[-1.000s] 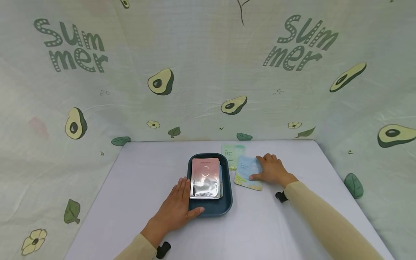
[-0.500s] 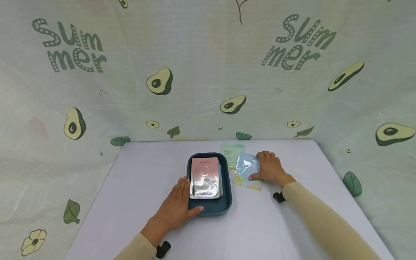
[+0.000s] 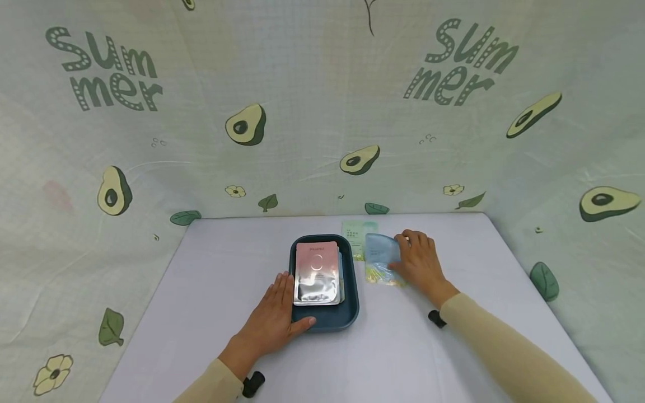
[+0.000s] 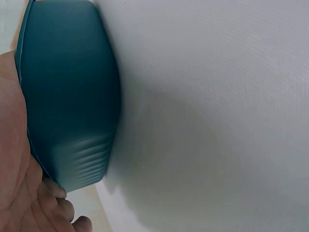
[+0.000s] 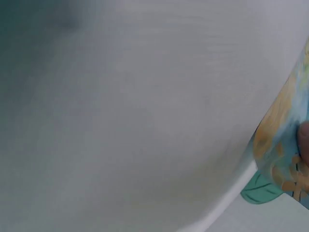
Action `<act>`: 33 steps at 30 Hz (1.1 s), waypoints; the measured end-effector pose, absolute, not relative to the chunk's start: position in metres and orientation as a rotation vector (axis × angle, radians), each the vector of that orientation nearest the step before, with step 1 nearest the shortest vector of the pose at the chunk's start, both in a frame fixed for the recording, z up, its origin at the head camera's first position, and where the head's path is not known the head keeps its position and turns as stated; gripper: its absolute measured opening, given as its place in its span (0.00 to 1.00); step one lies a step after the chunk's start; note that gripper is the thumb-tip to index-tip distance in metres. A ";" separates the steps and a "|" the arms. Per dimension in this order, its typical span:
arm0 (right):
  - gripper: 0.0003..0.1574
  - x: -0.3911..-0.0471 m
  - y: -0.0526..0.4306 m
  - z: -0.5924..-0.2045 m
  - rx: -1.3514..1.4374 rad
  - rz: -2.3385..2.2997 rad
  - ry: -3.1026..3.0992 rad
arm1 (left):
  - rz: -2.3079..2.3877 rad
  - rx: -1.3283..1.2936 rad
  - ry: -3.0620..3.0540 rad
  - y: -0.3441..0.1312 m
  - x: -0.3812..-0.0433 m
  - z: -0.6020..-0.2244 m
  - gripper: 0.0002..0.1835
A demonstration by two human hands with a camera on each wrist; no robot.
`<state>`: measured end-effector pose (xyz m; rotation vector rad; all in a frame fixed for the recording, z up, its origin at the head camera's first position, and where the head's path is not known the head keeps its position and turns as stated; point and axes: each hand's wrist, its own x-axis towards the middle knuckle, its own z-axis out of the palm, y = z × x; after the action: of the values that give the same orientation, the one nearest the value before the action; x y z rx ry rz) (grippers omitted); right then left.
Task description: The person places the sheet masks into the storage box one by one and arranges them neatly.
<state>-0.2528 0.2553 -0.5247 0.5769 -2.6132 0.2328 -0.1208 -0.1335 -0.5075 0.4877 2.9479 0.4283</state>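
Note:
My left hand (image 3: 272,313) lies with straight fingers along the left side of a dark blue tray (image 3: 330,324), its thumb over the near rim. In the left wrist view the palm is against the wall of the tray (image 4: 72,87). Inside the tray lies a pink and silver sachet (image 3: 316,271) on top of a bluish one, mostly hidden. Right of the tray my right hand (image 3: 420,263) pinches the right edge of a light blue sachet (image 3: 381,252) with a yellow-green print. This sachet bends in the grip; the right wrist view shows its patterned face (image 5: 280,145) under the thumb.
A pale green sachet (image 3: 355,235) lies flat behind the blue one, partly overlapped by it in the head view. The white table (image 3: 227,263) ends at a cloth backdrop (image 3: 297,184) printed with avocados and leaves.
The light blue sachet has gone from lying flat to bent and tipped up in the right hand, its near edge shifted slightly away from me. The left hand stays at the tray.

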 end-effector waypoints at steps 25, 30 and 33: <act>0.23 -0.244 0.247 -0.512 0.255 1.041 -2.776 | 0.449 0.477 2.942 -0.133 -0.120 -0.508 0.60; 0.28 -0.248 0.244 -0.505 0.137 1.256 -2.889 | 0.448 0.475 2.940 -0.133 -0.121 -0.507 0.60; 0.30 -0.249 0.245 -0.503 0.155 1.293 -2.929 | 0.441 0.474 2.943 -0.133 -0.121 -0.508 0.61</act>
<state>-0.2486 0.2448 -0.5030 0.1552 -2.9287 1.2934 -0.1210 -0.1328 -0.5078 0.4742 2.9432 0.4407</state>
